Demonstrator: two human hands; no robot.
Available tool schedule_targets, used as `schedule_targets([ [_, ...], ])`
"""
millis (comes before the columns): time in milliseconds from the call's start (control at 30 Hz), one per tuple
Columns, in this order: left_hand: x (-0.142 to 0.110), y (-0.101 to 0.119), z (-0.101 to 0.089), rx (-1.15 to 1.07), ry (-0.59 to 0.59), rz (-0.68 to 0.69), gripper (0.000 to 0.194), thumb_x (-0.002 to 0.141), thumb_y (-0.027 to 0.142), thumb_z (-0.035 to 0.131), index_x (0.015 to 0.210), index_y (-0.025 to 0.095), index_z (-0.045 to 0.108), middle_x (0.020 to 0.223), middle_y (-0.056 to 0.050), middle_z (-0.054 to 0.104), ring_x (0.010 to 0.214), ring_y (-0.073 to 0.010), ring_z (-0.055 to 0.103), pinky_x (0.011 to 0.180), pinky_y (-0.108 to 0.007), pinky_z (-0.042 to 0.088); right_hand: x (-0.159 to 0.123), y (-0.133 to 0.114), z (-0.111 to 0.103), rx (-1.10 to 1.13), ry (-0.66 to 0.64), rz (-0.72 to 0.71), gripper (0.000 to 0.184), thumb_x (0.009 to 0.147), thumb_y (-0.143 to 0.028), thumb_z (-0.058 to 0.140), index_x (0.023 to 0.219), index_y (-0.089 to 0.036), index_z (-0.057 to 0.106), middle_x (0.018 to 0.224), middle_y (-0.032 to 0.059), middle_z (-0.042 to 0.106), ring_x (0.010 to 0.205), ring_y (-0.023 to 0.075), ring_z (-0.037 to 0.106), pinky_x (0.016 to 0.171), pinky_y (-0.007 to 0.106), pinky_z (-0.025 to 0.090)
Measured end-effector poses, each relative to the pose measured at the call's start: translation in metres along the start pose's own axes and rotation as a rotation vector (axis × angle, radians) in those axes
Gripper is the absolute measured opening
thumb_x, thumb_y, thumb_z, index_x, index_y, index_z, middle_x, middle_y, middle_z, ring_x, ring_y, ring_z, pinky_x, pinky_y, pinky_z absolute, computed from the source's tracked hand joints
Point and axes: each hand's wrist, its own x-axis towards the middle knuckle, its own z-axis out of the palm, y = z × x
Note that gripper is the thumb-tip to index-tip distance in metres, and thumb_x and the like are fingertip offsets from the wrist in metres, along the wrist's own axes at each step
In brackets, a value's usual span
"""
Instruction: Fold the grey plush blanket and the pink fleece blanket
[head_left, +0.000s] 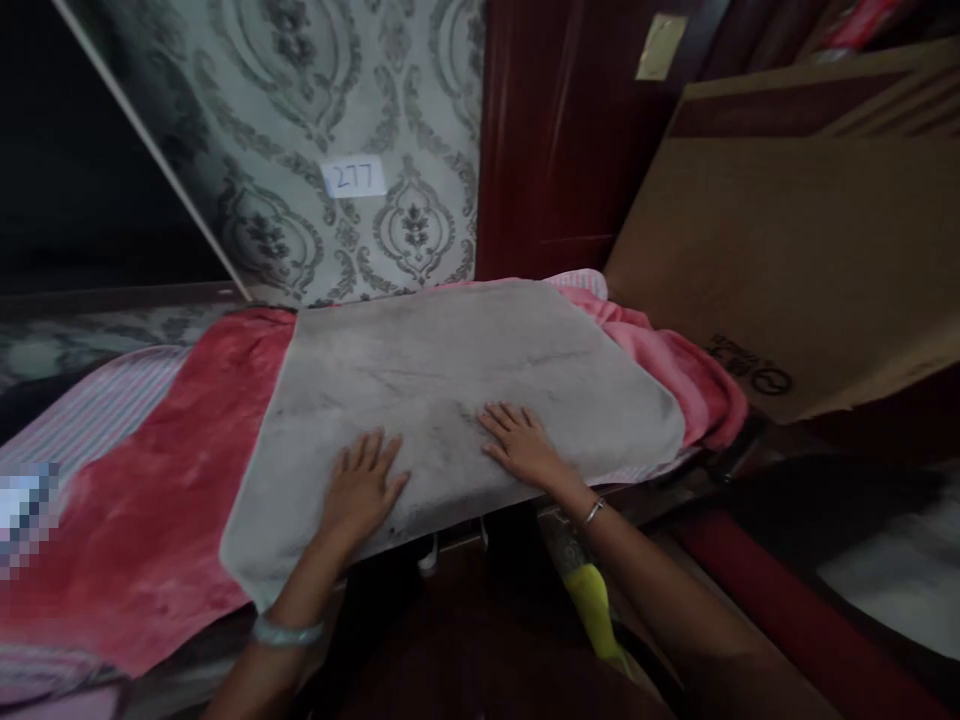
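A grey cloth (450, 350) lies spread out over a red blanket (187, 450), with some faint creases across its surface. My left hand (361, 490) rests palm down on the cloth's near left part, its fingers apart. Farther right, my right hand (523, 445) also lies flat on the cloth, fingers spread and pointing away to the left. Neither hand grips anything. Part of the blanket is bunched up in pink folds (675, 370) at the cloth's right end.
Striped fabric (124, 400) shows beneath the blanket at the left. A large cardboard box (795, 220) stands at the right, against a dark red door (555, 130). Patterned wallpaper (420, 90) with a paper label (354, 177) reading 277 rises behind. Something yellow (596, 610) hangs below the near edge.
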Motion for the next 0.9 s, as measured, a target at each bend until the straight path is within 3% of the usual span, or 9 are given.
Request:
schedule_targets([
  [233, -0.035, -0.057, 0.000, 0.113, 0.065, -0.347, 0.067, 0.102, 0.046, 0.023, 0.159, 0.015, 0.038, 0.165, -0.018, 0.035, 0.151, -0.0444, 0.029, 0.114, -0.064, 0.032, -0.028, 0.133, -0.020, -0.136, 0.086, 0.495, 0.059, 0.107, -0.052, 0.024, 0.160, -0.029, 0.038, 0.168, 0.0085, 0.029, 0.154, 0.0345, 0.025, 0.119, 0.064, 0.023],
  [300, -0.033, -0.061, -0.005, 0.102, 0.067, -0.399, 0.069, 0.102, 0.046, 0.020, 0.157, 0.011, 0.040, 0.161, -0.020, 0.040, 0.147, -0.0452, 0.035, 0.110, -0.063, 0.037, -0.036, 0.163, -0.025, -0.146, 0.098, 0.623, 0.059, 0.108, -0.049, 0.022, 0.160, -0.026, 0.038, 0.168, 0.0101, 0.031, 0.153, 0.0341, 0.027, 0.119, 0.062, 0.026],
  [367, -0.020, -0.053, -0.011, 0.065, 0.067, -0.356, 0.068, 0.101, 0.044, 0.021, 0.155, 0.008, 0.043, 0.158, -0.022, 0.044, 0.146, -0.0427, 0.039, 0.108, -0.062, 0.041, -0.039, 0.182, -0.030, -0.155, 0.121, 0.715, 0.060, 0.108, -0.047, 0.021, 0.159, -0.023, 0.040, 0.166, 0.0130, 0.034, 0.152, 0.0344, 0.029, 0.118, 0.061, 0.027],
  [467, 0.016, -0.016, -0.019, -0.021, 0.074, -0.126, 0.062, 0.100, 0.038, 0.031, 0.153, 0.011, 0.046, 0.161, -0.020, 0.041, 0.150, -0.0364, 0.035, 0.116, -0.059, 0.036, -0.035, 0.196, -0.034, -0.172, 0.172, 0.718, 0.061, 0.107, -0.049, 0.022, 0.158, -0.023, 0.040, 0.166, 0.0142, 0.034, 0.153, 0.0345, 0.027, 0.118, 0.062, 0.027],
  [567, 0.057, 0.046, -0.025, -0.112, 0.033, 0.184, 0.061, 0.098, 0.035, 0.040, 0.158, 0.021, 0.039, 0.167, -0.012, 0.033, 0.155, -0.0303, 0.029, 0.123, -0.055, 0.029, -0.029, 0.202, -0.031, -0.156, 0.157, 0.687, 0.061, 0.106, -0.050, 0.021, 0.159, -0.025, 0.038, 0.167, 0.0118, 0.033, 0.154, 0.0333, 0.026, 0.119, 0.062, 0.025],
  [633, 0.079, 0.092, -0.028, -0.146, -0.014, 0.307, 0.062, 0.100, 0.035, 0.041, 0.160, 0.023, 0.034, 0.170, -0.011, 0.027, 0.157, -0.0290, 0.024, 0.125, -0.055, 0.024, -0.027, 0.205, -0.025, -0.143, 0.144, 0.688, 0.061, 0.106, -0.050, 0.020, 0.160, -0.026, 0.037, 0.167, 0.0104, 0.033, 0.153, 0.0324, 0.027, 0.119, 0.062, 0.025],
  [767, 0.101, 0.162, -0.022, -0.166, -0.088, 0.408, 0.065, 0.102, 0.046, 0.042, 0.162, 0.022, 0.031, 0.171, -0.013, 0.020, 0.159, -0.0320, 0.017, 0.126, -0.059, 0.017, -0.030, 0.211, -0.015, -0.148, 0.189, 0.678, 0.062, 0.106, -0.052, 0.017, 0.158, -0.027, 0.039, 0.166, 0.0100, 0.035, 0.152, 0.0329, 0.029, 0.118, 0.063, 0.027],
  [833, 0.102, 0.177, -0.016, -0.166, -0.069, 0.397, 0.067, 0.102, 0.053, 0.041, 0.161, 0.025, 0.032, 0.171, -0.014, 0.020, 0.158, -0.0342, 0.016, 0.125, -0.064, 0.015, -0.032, 0.214, -0.012, -0.156, 0.209, 0.659, 0.063, 0.105, -0.052, 0.017, 0.157, -0.026, 0.041, 0.164, 0.0107, 0.038, 0.150, 0.0336, 0.031, 0.117, 0.063, 0.029],
  [900, 0.097, 0.177, -0.010, -0.170, -0.041, 0.345, 0.068, 0.101, 0.059, 0.040, 0.161, 0.027, 0.033, 0.171, -0.014, 0.019, 0.159, -0.0360, 0.015, 0.125, -0.066, 0.013, -0.034, 0.215, -0.010, -0.159, 0.221, 0.647, 0.064, 0.105, -0.053, 0.017, 0.156, -0.025, 0.043, 0.163, 0.0114, 0.040, 0.149, 0.0343, 0.033, 0.116, 0.063, 0.031],
])
